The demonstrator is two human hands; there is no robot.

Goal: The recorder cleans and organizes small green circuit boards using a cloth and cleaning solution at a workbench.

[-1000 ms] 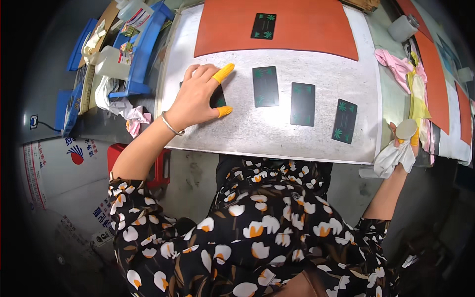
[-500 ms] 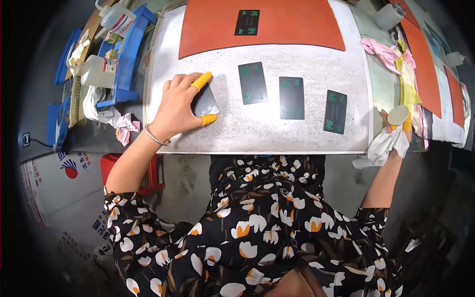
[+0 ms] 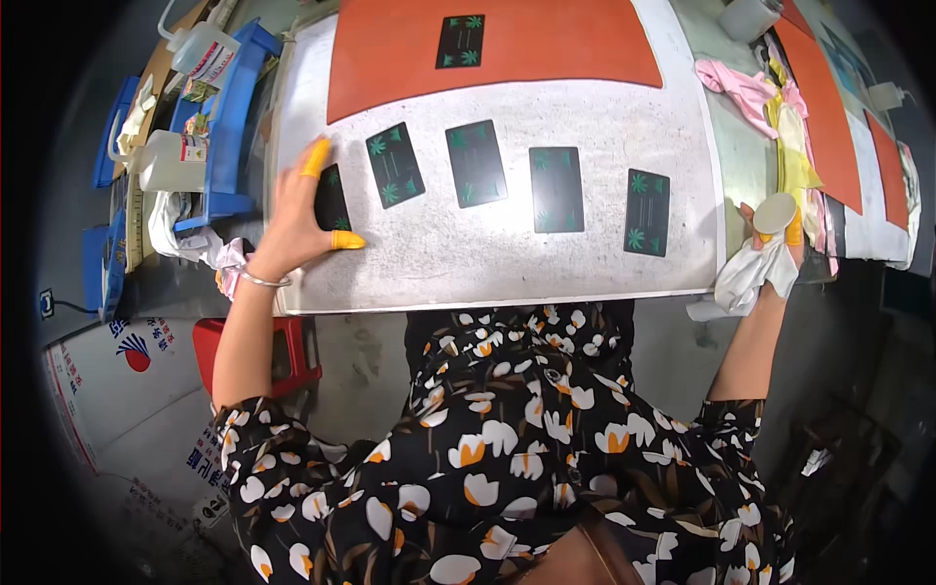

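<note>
- Fingers (image 3: 316,158) of the left hand (image 3: 291,219), with yellow covers (image 3: 348,240) on the index and thumb tips, spread wide about the leftmost dark card (image 3: 334,202) on the white work surface (image 3: 439,258).
- Index tip by the far end, thumb tip by the near end; pinched or merely straddled, impossible to tell from this angle.
- To the right of the palm, left side hidden beneath the hand: that same card, long axis mostly away from the body, far end leaning slightly left.
- Just beside, to the right and a little farther off: a second dark card (image 3: 395,164) with green leaf corners, at a similar lean, apart from the thumb.
- Left hand by far the nearer to both cards.
- Well apart, past the rightmost dark card (image 3: 646,213) and by the work surface's right edge: the right hand (image 3: 783,244), curled around a round pale disc (image 3: 776,214), white cloth (image 3: 753,281) bunched against the palm.
</note>
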